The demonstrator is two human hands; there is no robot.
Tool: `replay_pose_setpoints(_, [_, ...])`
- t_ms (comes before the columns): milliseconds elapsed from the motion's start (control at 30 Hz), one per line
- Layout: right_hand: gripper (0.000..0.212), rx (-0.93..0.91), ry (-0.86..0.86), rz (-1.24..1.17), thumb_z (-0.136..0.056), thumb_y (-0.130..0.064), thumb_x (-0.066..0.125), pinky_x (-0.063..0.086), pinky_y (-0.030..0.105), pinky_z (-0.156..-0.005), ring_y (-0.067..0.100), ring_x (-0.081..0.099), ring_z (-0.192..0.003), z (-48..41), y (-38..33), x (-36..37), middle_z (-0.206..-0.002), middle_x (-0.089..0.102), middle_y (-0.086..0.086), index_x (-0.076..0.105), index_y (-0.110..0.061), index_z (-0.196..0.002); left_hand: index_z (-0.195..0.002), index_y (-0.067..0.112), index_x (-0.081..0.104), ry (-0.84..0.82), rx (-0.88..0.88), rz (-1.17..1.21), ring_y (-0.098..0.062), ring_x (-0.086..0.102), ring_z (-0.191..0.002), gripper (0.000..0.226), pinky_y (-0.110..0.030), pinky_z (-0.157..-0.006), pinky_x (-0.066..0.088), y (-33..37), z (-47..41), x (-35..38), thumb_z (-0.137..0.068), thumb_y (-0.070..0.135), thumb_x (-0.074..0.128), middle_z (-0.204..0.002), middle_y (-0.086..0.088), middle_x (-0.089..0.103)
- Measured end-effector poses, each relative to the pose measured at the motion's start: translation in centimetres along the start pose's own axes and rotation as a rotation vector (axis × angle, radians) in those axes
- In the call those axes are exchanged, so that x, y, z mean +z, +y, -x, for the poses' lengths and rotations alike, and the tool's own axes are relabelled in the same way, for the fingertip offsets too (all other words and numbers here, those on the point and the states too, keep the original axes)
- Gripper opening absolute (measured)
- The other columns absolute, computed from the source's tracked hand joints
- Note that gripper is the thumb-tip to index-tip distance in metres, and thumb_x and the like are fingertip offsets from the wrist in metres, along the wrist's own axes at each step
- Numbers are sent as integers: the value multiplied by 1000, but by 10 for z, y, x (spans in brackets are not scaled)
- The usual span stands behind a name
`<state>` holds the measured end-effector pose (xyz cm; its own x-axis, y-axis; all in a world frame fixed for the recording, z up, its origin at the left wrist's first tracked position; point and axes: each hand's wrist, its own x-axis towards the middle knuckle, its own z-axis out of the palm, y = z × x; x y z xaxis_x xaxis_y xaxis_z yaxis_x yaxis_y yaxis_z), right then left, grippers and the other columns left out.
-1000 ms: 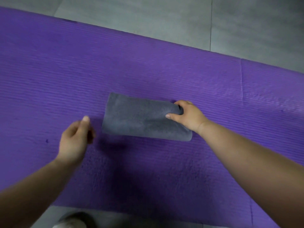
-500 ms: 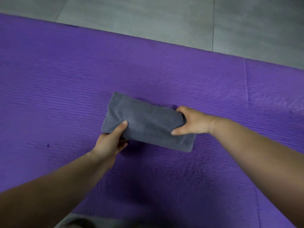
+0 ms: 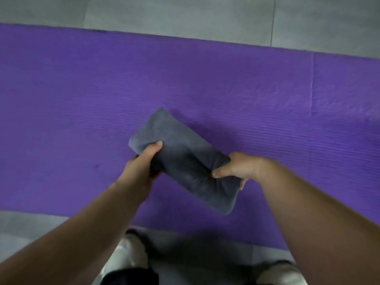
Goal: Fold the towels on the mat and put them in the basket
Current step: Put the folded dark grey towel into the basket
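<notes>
Grey tiled floor [image 3: 185, 15] shows as a band beyond the far edge of the mat and again along its near edge. The purple mat [image 3: 61, 99] spans the view from left to right, with wide bare stretches to the left, to the right and on the far side of the towel. A seam crosses the mat at far right.

The folded grey towel [image 3: 185, 157] is a thick oblong held slantwise over the middle of the mat, one corner pointing far-left and the other near-right, close to the mat's near edge. It seems lifted off the mat, and its shadow falls just to the right.

Two pale shoes [image 3: 127, 254] stand on the floor just short of the near edge.

The left hand [image 3: 141, 167] grips the towel's left end, thumb on top and fingers curled under. The right hand [image 3: 238, 168] pinches the right end, thumb across the top.
</notes>
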<state>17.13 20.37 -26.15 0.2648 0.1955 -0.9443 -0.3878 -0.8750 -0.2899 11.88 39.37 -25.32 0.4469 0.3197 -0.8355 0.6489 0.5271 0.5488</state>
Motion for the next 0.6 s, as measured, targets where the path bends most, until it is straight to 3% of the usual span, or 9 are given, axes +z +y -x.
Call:
replay_pose_setpoints(100, [31, -61, 30, -227, -81, -21, 68, 49, 22, -53, 25, 60, -68, 73, -14, 16, -84, 65, 13, 58, -7, -107, -93, 20, 57, 38, 29, -10, -6, 60, -79, 8, -23, -66, 49, 40, 60, -7, -85, 21, 57, -90, 6, 65])
replay_pose_setpoints(233, [31, -134, 23, -456, -80, -12, 68, 53, 24, -67, 17, 61, -87, 193, -41, 27, -108, 66, 16, 62, -5, -110, -104, 20, 59, 1, 40, 100, -4, 66, -74, 18, -17, -61, 55, 111, 161, -9, -87, 17, 54, -85, 7, 71])
replay_pose_setpoints(300, [32, -189, 24, -554, -81, -8, 67, 54, 22, -78, 3, 64, -82, 260, -54, 25, -104, 67, 7, 60, -10, -112, -97, 17, 59, -6, 48, 114, -1, 67, -64, 12, -15, -55, 54, 149, 218, -3, -87, 14, 53, -72, 8, 72])
replay_pose_setpoints(367, [31, -261, 87, -608, -81, -5, 66, 46, 4, -69, -19, 58, -70, 328, -67, 16, -91, 65, -14, 57, -20, -106, -91, 16, 59, -25, 57, 83, -2, 66, -57, 9, -15, -49, 53, 190, 277, 7, -87, 11, 54, -68, 5, 71])
replay_pose_setpoints(400, [30, -289, 117, -633, -80, -5, 67, 43, 1, -68, -23, 56, -71, 363, -73, 12, -86, 64, -21, 57, -23, -102, -90, 15, 58, -53, 53, 60, -4, 66, -57, 8, -15, -48, 52, 210, 306, 12, -86, 10, 54, -70, 3, 70])
replay_pose_setpoints(467, [31, -342, 157, -681, -76, -13, 72, 45, 5, -76, -16, 60, -85, 430, -83, 2, -90, 69, -18, 60, -20, -103, -93, 14, 58, -145, 61, 20, -12, 65, -67, 8, -19, -51, 52, 248, 363, 28, -86, 12, 54, -80, -2, 68])
replay_pose_setpoints(533, [46, -409, 217, -706, -65, -34, 76, 47, 13, -82, -6, 61, -98, 493, -89, -6, -101, 71, -7, 63, -17, -106, -98, 14, 58, -246, 81, -29, -15, 65, -68, 12, -23, -53, 51, 278, 415, 49, -86, 17, 56, -87, -4, 66])
replay_pose_setpoints(600, [53, -470, 318, -790, -53, -45, 79, 47, 13, -76, -6, 63, -93, 547, -87, -8, -91, 73, -11, 66, -20, -98, -97, 14, 58, -372, 128, -68, -12, 67, -62, 13, -22, -50, 52, 301, 462, 78, -85, 19, 57, -84, -5, 68])
